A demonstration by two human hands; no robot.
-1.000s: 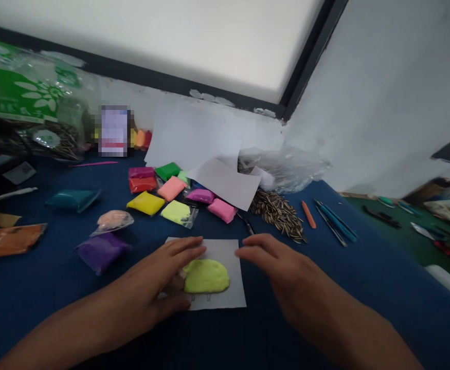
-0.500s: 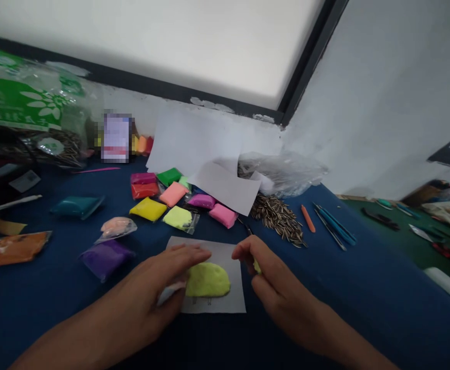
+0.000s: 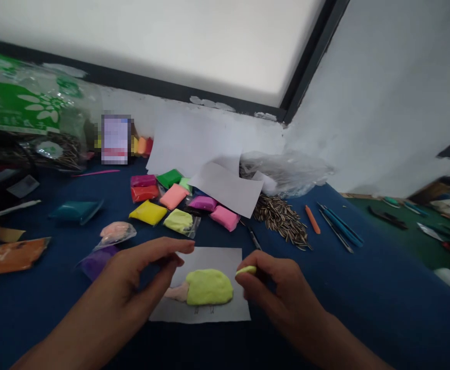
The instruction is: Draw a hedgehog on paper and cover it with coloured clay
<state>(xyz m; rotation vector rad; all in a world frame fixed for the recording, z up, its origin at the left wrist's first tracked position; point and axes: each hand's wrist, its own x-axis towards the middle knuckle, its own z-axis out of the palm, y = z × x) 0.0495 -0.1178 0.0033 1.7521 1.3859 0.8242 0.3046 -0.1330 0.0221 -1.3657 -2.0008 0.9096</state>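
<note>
In my right hand (image 3: 276, 282) a small piece of yellow-green clay (image 3: 247, 270) is pinched between thumb and index finger, just right of the paper. My left hand (image 3: 142, 275) hovers over the paper's left side, thumb and fingers apart, holding nothing that I can see. On the white paper (image 3: 234, 313) lies a flattened, rounded yellow-green clay shape (image 3: 210, 288). A pale pink clay piece (image 3: 177, 293) touches its left end, partly covered by my left hand. Two small drawn marks show below the green shape.
Behind the paper lie several clay packets, among them a yellow packet (image 3: 148, 212) and a pink packet (image 3: 225, 218). Sunflower seeds (image 3: 281, 218) are piled right of them, near an orange stick (image 3: 312, 220) and blue tweezers (image 3: 340, 226). A purple packet (image 3: 97, 262) sits left.
My left hand has shifted left and opened, uncovering the pink clay and more paper. My right hand has turned, bringing the small clay piece into view at its fingertips.
</note>
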